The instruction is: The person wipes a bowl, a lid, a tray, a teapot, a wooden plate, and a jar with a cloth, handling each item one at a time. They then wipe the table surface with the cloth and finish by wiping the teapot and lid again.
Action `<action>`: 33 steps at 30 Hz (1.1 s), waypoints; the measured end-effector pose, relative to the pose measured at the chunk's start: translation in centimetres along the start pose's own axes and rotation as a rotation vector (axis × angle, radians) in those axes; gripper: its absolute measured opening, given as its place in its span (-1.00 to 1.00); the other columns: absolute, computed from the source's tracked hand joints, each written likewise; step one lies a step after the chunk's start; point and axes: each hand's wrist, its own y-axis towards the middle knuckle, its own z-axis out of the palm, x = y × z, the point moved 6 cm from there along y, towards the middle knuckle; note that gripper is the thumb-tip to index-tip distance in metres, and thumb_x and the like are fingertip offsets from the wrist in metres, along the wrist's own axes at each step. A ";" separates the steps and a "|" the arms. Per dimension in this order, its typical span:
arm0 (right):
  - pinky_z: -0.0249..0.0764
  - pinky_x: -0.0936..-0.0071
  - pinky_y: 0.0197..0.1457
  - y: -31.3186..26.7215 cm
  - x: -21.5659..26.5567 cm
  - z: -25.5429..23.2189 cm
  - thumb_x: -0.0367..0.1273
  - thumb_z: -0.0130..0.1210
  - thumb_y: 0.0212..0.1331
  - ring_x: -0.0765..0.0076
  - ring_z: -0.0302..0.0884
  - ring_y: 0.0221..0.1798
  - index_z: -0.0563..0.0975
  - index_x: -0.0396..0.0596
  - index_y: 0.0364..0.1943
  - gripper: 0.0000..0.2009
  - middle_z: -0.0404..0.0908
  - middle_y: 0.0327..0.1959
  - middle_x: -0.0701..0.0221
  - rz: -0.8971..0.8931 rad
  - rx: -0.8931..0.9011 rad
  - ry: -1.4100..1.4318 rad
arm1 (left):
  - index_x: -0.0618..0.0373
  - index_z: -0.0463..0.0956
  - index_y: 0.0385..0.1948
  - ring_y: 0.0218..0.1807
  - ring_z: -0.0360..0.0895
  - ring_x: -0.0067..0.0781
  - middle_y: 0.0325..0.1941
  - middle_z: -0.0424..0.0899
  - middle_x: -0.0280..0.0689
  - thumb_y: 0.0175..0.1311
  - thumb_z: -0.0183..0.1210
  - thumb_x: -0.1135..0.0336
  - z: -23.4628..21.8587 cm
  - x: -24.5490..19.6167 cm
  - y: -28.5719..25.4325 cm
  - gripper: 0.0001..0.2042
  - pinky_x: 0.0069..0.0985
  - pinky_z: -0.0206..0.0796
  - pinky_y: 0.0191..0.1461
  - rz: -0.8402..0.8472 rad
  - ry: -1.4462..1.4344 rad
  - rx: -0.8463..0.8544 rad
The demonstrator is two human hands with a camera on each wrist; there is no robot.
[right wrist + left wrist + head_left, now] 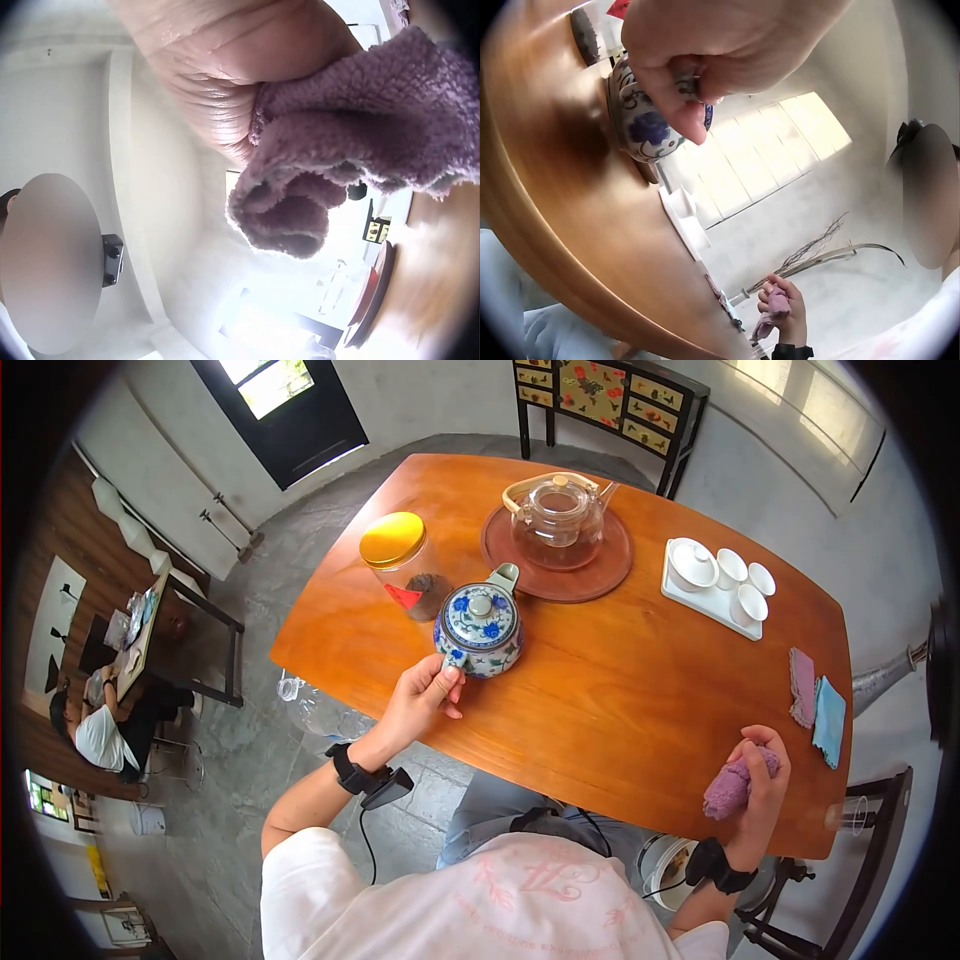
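A blue-and-white porcelain teapot (478,628) with its lid on stands near the table's left front edge, its spout pointing away from the person. My left hand (425,695) pinches the teapot's handle between thumb and fingers. In the left wrist view the floral teapot (649,126) shows beneath the hand, which covers part of it. Over the table's right front part, my right hand (765,775) grips a bunched purple cloth (735,785). The right wrist view shows the fuzzy cloth (352,127) folded out past the palm.
Behind the teapot are a yellow-lidded jar (392,540) and a glass teapot (562,520) on a round brown tray (500,565). White cups and a lidded bowl (693,563) sit on a white tray (680,598). A pink cloth (802,685) and a blue cloth (828,720) lie at the right.
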 end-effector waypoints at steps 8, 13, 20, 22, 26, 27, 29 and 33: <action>0.33 0.68 -0.47 -0.5 0.3 0.0 -0.39 0.11 0.10 0.61 0.39 -0.51 0.47 -0.20 -0.23 -0.80 0.47 -0.56 0.42 0.014 -0.015 0.009 | 0.17 0.40 -0.31 -0.44 0.40 -0.68 -0.48 0.42 -0.42 0.41 -0.08 0.16 -0.7 1.6 0.9 -0.75 -0.67 0.45 -0.37 -0.003 -0.091 -0.021; 0.34 0.67 -0.45 -0.7 0.1 -0.2 -0.43 0.10 0.10 0.60 0.41 -0.50 0.47 -0.21 -0.25 -0.83 0.48 -0.54 0.41 0.042 -0.026 -0.003 | 0.15 0.41 -0.30 -0.42 0.38 -0.69 -0.46 0.43 -0.43 0.40 -0.08 0.17 -0.9 1.7 0.7 -0.77 -0.67 0.41 -0.41 -0.018 -0.086 -0.061; 0.36 0.66 -0.42 -0.3 -0.8 -0.7 -0.45 0.09 0.08 0.59 0.45 -0.48 0.50 -0.20 -0.27 -0.85 0.51 -0.54 0.42 0.066 0.001 -0.024 | 0.20 0.44 -0.22 -0.38 0.41 -0.67 -0.43 0.45 -0.41 0.40 -0.07 0.17 -2.7 1.6 0.7 -0.74 -0.68 0.40 -0.44 -0.020 0.116 -0.095; 0.37 0.65 -0.43 -0.1 -0.6 -1.7 -0.46 0.09 0.07 0.60 0.45 -0.48 0.50 -0.20 -0.27 -0.85 0.51 -0.54 0.43 0.091 0.000 -0.051 | 0.24 0.43 -0.16 -0.34 0.45 -0.61 -0.35 0.48 -0.34 0.40 -0.08 0.21 -2.9 0.8 0.6 -0.74 -0.63 0.43 -0.41 -0.004 0.210 -0.103; 0.38 0.65 -0.44 0.4 0.5 -4.2 -0.47 0.09 0.05 0.63 0.45 -0.49 0.50 -0.21 -0.31 -0.87 0.50 -0.56 0.45 0.076 0.017 -0.053 | 0.28 0.39 -0.10 -0.29 0.49 -0.52 -0.19 0.48 -0.24 0.39 -0.06 0.30 -3.2 -3.7 -1.0 -0.76 -0.57 0.41 -0.28 0.161 0.422 -0.317; 0.38 0.65 -0.44 0.7 0.8 -5.0 -0.47 0.08 0.06 0.64 0.45 -0.49 0.50 -0.21 -0.32 -0.88 0.49 -0.56 0.45 0.075 0.028 -0.126 | 0.27 0.40 -0.10 -0.28 0.49 -0.47 -0.18 0.48 -0.23 0.36 -0.03 0.33 -2.1 -6.2 -1.5 -0.78 -0.54 0.38 -0.24 0.263 0.706 -0.331; 0.37 0.65 -0.44 1.8 2.0 -6.0 -0.45 0.10 0.07 0.65 0.43 -0.51 0.50 -0.21 -0.37 -0.90 0.48 -0.57 0.48 0.085 0.044 -0.247 | 0.22 0.46 -0.16 -0.27 0.48 -0.29 -0.26 0.50 -0.19 0.24 0.06 0.43 1.4 -9.8 -2.1 -0.83 -0.45 0.32 -0.17 0.445 1.008 -0.317; 0.33 0.65 -0.50 8.1 1.8 -8.1 -0.31 0.16 0.09 0.64 0.40 -0.56 0.51 -0.16 -0.45 -0.81 0.45 -0.62 0.51 0.096 0.055 -0.466 | 0.19 0.52 -0.30 -0.29 0.46 -0.23 -0.38 0.53 -0.20 0.16 0.11 0.42 11.5 -13.7 0.9 -0.89 -0.40 0.33 -0.23 0.796 1.178 0.032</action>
